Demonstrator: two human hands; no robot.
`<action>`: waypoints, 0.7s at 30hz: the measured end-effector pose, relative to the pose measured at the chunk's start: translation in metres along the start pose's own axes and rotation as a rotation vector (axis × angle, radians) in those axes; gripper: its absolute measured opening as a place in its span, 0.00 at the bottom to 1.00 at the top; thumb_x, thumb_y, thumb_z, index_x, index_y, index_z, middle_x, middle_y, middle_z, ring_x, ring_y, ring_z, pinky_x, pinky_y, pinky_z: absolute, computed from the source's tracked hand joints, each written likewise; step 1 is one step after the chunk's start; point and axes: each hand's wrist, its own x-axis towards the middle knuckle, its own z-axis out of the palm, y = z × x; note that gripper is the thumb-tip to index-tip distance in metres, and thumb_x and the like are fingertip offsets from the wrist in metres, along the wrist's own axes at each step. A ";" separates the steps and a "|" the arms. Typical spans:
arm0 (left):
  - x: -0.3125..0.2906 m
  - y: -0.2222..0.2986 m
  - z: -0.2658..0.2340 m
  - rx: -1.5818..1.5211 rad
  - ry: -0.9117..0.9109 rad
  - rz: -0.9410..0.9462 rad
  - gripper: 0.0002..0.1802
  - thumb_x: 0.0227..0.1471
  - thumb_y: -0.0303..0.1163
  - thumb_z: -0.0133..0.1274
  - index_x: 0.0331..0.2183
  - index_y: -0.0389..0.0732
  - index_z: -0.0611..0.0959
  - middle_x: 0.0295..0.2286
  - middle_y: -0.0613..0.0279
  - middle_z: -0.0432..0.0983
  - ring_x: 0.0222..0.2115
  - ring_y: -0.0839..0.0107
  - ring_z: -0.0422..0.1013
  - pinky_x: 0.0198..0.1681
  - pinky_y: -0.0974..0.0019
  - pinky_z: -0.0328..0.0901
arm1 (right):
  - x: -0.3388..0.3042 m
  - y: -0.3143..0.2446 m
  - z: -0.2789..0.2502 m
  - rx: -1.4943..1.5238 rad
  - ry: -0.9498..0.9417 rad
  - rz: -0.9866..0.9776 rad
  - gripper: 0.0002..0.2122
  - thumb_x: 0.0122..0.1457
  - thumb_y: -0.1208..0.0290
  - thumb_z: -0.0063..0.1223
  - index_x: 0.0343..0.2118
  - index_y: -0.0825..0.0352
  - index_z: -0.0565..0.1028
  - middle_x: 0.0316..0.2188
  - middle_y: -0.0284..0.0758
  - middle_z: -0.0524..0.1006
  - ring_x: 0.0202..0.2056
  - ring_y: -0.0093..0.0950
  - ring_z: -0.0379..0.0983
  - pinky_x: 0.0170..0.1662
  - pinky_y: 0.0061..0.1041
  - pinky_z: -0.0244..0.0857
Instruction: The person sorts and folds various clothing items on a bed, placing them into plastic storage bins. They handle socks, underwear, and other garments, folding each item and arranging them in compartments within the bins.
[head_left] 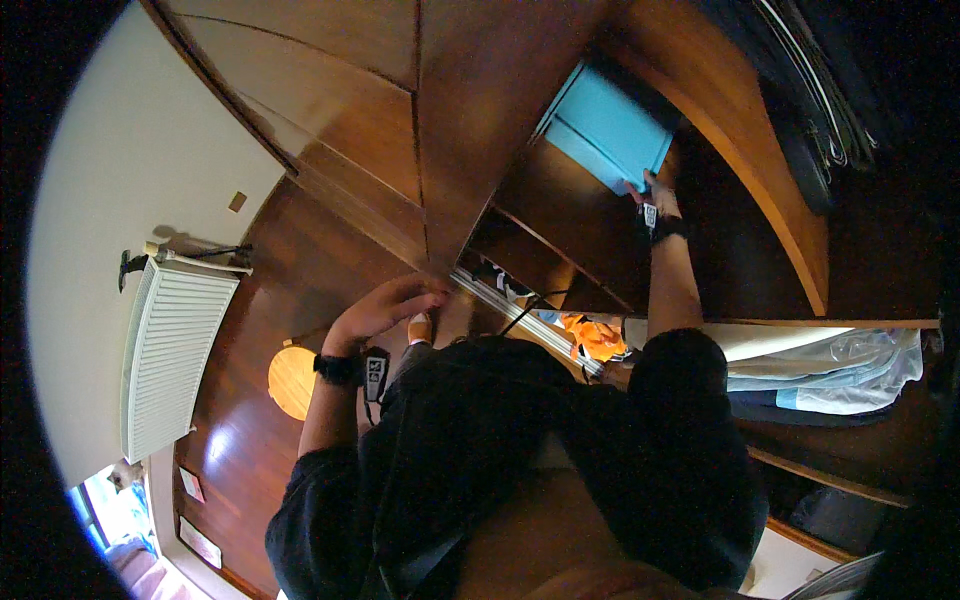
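A light-blue box (608,130), flat-topped with a dark seam across it, lies on a dark wooden shelf (580,215) inside a wardrobe. My right hand (655,192) reaches in and grips its near right corner, thumb and fingers around the edge. On the left, my left hand (395,305) is empty, its fingers stretched out close to the lower end of the brown wooden wardrobe door (470,110). Whether its fingertips touch the door I cannot tell. Each wrist wears a black band with a small device.
Dark clothes (800,80) hang at the upper right. Folded clothes in clear plastic (840,365) and an orange item (595,338) fill lower compartments. A round wooden stool (293,382) and a white radiator (180,360) stand on the left.
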 end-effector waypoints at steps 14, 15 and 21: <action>-0.054 0.045 -0.021 0.184 0.133 -0.050 0.23 0.53 0.27 0.51 0.52 0.38 0.69 0.45 0.56 0.72 0.46 0.67 0.68 0.50 0.66 0.62 | -0.034 0.010 0.023 0.027 -0.066 -0.112 0.17 0.57 0.64 0.54 0.45 0.67 0.68 0.45 0.43 0.64 0.40 0.37 0.66 0.44 0.41 0.70; -0.048 0.061 -0.017 0.241 0.056 0.026 0.24 0.52 0.27 0.52 0.52 0.38 0.69 0.45 0.57 0.72 0.47 0.66 0.67 0.51 0.65 0.61 | -0.048 0.013 0.025 -0.039 0.037 -0.095 0.18 0.57 0.63 0.53 0.48 0.65 0.67 0.44 0.41 0.64 0.42 0.36 0.65 0.47 0.43 0.66; -0.018 0.173 0.036 0.566 -0.244 0.388 0.32 0.46 0.44 0.58 0.50 0.35 0.72 0.47 0.54 0.71 0.52 0.62 0.64 0.55 0.61 0.57 | -0.227 0.054 0.010 -0.387 -0.342 -0.812 0.10 0.61 0.70 0.46 0.40 0.71 0.72 0.32 0.33 0.76 0.38 0.22 0.72 0.45 0.20 0.63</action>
